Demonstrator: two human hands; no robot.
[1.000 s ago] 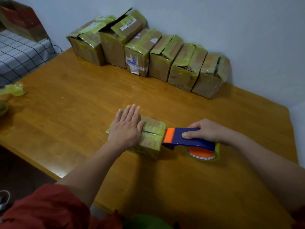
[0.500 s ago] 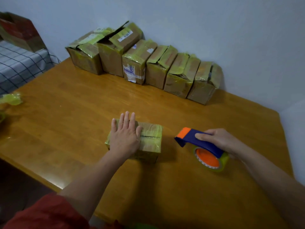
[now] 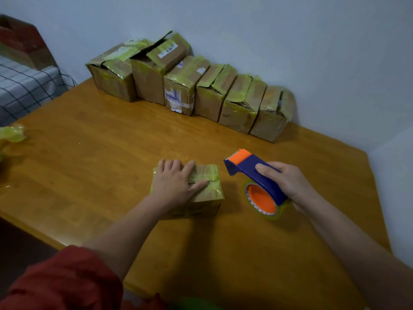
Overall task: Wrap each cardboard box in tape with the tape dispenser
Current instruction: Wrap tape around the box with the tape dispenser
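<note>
On the brown wooden table (image 3: 89, 164), our left hand (image 3: 174, 186) lies flat on a yellow-taped cardboard box (image 3: 209, 175), our right hand (image 3: 288, 182) gripping a blue-and-orange tape dispenser (image 3: 250, 167) beside it.

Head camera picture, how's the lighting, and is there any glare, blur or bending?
Head view: dim, even light; a pale sheen on the table toward its left edge; soft shadows beside the box and under the tape dispenser; wide-angle bending toward the frame edges; the red sleeve nearest the lens looks soft.
</note>
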